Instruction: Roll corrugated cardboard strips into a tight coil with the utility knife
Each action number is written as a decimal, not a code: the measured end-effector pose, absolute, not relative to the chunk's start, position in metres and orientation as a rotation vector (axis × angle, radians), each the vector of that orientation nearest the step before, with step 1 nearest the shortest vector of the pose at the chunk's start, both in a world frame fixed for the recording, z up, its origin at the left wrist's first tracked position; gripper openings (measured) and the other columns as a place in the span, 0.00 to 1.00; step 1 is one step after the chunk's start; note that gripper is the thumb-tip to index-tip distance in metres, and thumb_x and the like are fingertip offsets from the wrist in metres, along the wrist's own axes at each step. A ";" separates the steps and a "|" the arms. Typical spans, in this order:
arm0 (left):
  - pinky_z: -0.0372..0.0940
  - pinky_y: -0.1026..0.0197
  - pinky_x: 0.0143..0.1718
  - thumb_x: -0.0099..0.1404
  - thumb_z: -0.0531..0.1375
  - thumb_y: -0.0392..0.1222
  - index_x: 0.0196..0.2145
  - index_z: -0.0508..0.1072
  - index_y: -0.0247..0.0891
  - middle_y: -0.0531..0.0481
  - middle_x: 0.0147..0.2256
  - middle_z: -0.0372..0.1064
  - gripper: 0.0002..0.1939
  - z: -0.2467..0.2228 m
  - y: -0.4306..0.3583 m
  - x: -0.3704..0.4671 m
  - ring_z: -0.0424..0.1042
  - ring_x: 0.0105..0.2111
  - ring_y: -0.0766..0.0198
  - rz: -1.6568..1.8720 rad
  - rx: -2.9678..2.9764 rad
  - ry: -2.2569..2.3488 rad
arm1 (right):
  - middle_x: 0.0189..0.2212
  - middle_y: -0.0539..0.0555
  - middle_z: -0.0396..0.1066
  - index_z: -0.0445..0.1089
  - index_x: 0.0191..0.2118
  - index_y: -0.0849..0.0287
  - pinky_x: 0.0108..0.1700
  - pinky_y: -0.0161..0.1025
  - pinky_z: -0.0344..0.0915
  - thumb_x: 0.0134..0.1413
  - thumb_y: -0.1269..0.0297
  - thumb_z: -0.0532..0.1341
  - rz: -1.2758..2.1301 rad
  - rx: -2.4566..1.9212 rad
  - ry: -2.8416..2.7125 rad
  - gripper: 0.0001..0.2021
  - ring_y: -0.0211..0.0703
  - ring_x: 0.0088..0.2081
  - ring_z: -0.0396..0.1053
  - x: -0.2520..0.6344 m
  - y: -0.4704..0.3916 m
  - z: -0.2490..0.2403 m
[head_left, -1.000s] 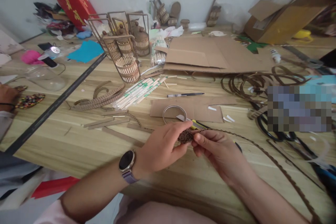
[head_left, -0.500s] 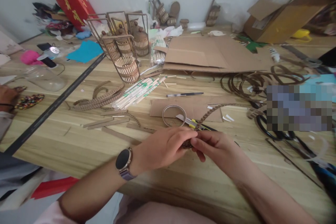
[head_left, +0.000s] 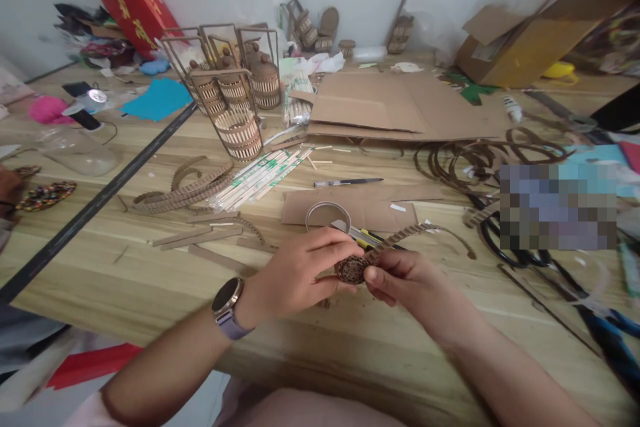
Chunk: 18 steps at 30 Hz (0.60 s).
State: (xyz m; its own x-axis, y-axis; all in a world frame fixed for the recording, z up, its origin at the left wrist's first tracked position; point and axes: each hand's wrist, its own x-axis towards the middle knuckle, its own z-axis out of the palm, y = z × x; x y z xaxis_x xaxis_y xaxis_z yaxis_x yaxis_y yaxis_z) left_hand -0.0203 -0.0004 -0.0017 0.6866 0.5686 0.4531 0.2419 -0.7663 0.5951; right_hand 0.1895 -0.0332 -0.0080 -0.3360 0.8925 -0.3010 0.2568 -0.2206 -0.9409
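Note:
A tight coil of corrugated cardboard strip [head_left: 353, 269] sits between my hands, its round spiral face turned up toward me. My left hand [head_left: 305, 270], with a watch on the wrist, has its fingers and thumb closed around the coil's left side. My right hand [head_left: 403, 277] pinches the coil's right edge, where the loose tail of the strip [head_left: 400, 235] leaves it and curves off to the right. Just beyond the hands lie a ring-shaped roll [head_left: 328, 205] and a yellow and black utility knife [head_left: 365, 236], partly hidden by my fingers.
Small stick-and-cardboard baskets in frames [head_left: 237, 133] stand at the back left. Packaged wooden sticks [head_left: 260, 177], a pen [head_left: 349, 182] and flat cardboard [head_left: 365, 103] lie ahead. Black-handled scissors [head_left: 493, 240] and curled strips [head_left: 450, 163] are on the right. Another person's hand [head_left: 9, 190] shows at far left.
The coil has turned so that its spiral face now shows, and my left fingers have moved apart around it. The strip's loose tail has swung lower and to the right.

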 end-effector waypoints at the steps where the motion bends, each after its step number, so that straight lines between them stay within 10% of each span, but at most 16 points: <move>1: 0.69 0.59 0.47 0.70 0.58 0.46 0.50 0.70 0.35 0.42 0.46 0.72 0.15 -0.003 0.001 -0.021 0.73 0.46 0.58 0.835 2.424 0.608 | 0.16 0.46 0.55 0.61 0.18 0.57 0.24 0.36 0.46 0.50 0.37 0.60 1.577 -1.404 -1.568 0.27 0.34 0.21 0.51 0.191 -0.032 -0.007; 18: 0.70 0.55 0.51 0.70 0.58 0.46 0.57 0.64 0.39 0.42 0.48 0.72 0.20 -0.010 -0.009 -0.017 0.73 0.49 0.57 0.981 2.456 0.748 | 0.16 0.45 0.59 0.64 0.23 0.57 0.26 0.36 0.51 0.46 0.35 0.62 1.611 -1.320 -1.214 0.27 0.34 0.20 0.54 0.177 -0.036 -0.010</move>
